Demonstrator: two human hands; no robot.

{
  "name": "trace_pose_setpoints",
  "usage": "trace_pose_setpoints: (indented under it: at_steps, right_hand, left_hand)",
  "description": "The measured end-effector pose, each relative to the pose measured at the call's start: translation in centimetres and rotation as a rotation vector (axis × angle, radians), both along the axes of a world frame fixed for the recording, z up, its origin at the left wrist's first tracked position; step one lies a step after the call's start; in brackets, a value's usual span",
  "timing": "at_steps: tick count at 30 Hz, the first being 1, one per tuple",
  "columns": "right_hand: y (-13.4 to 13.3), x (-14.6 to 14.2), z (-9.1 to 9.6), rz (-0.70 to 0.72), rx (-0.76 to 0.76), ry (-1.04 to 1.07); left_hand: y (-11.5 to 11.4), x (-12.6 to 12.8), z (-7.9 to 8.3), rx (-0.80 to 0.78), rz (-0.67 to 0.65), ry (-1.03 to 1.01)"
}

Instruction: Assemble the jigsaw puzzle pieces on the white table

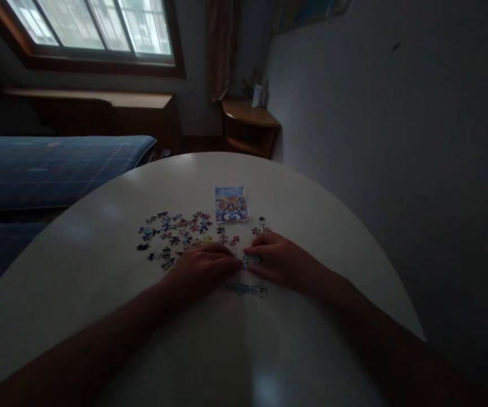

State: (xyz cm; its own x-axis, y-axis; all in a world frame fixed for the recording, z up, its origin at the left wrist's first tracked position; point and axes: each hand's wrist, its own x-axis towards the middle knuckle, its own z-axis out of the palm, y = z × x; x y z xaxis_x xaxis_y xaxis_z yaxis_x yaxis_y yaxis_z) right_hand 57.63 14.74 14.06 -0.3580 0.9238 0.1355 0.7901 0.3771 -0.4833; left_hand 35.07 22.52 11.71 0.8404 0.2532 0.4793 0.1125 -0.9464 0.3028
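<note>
Both my hands meet over a small light-blue group of jigsaw puzzle pieces [246, 260] on the table. My left hand [203, 264] is closed, its fingertips pressed at the left edge of that group; the underside of its grip is hidden. From the right, my right hand [281, 261] has thumb and fingers closed around the same blue pieces. Just below the hands lies a joined strip of blue puzzle pieces [246, 289]. Loose puzzle pieces [176, 232] spread beyond my left hand, and a few more pieces [260, 230] lie past my right fingers.
A printed picture sheet [232, 204] lies behind the pieces on the round white table [332, 226]. At the left is a blue plaid mattress [57, 167]. A wooden corner shelf [250, 113] stands behind, with a white wall [375, 124] on the right.
</note>
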Motion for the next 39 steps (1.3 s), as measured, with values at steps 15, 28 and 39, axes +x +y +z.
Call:
trace_pose_setpoints:
  at_steps: [15,28,39]
  right_hand:
    - [0.2,0.8,-0.4,0.054,-0.012,0.105]
    - [0.5,1.1,-0.5,0.142,-0.032,0.121]
    - [0.7,0.9,-1.1,0.135,-0.037,0.159]
  left_hand:
    - [-0.4,-0.2,0.1,0.079,-0.052,-0.003]
    - [-0.8,1.0,0.3,0.065,0.155,0.024]
    - [-1.8,1.7,-0.4,-0.076,0.350,0.024]
